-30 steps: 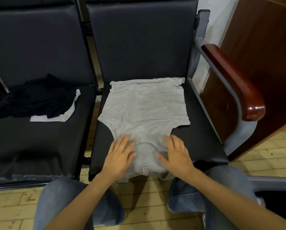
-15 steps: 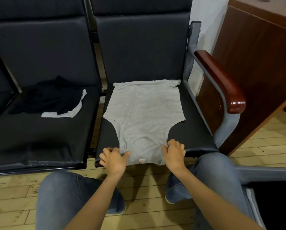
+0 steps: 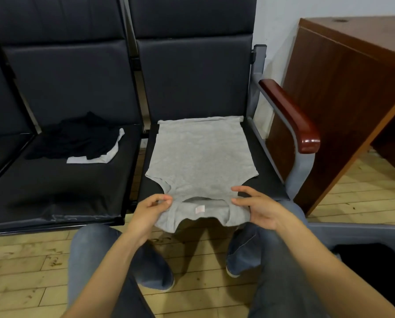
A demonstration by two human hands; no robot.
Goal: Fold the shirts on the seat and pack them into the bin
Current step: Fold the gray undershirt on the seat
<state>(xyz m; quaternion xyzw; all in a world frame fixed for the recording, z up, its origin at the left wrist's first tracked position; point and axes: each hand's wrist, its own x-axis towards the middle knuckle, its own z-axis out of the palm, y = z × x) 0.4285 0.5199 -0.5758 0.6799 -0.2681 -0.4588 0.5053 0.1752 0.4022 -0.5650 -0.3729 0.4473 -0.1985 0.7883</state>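
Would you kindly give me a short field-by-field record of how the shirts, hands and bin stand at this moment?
grey shirt: spread flat on the right seat, collar end lifted past its front edge
left hand: pinches the shirt beside the neckline
right hand: grips the shirt on the neckline's other side
left seat: black garment heaped over a white garment
bin: lower right, grey rim, contents not visible
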